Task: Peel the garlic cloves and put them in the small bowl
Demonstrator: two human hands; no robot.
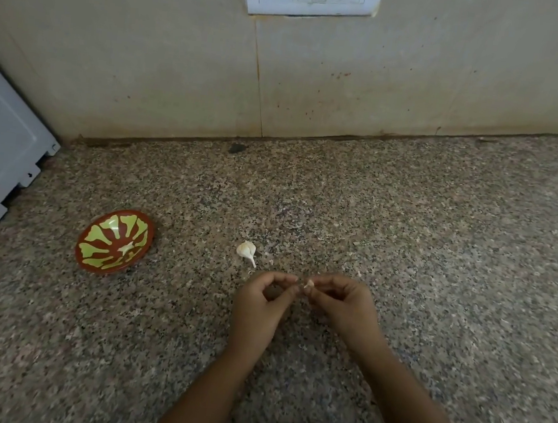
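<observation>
Fingertips of our right hand pinch a garlic clove, and our left hand, thumb and forefinger curled, nips its left edge. Another garlic piece lies on the counter just beyond the fingers; the small bowl sits well to their left

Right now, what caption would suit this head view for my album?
Left hand and right hand pinch a clove over the counter; spare garlic and a bowl sit nearby.

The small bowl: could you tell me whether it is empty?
Not empty: the bowl holds a pale piece, likely peeled garlic, at its bottom.
</observation>
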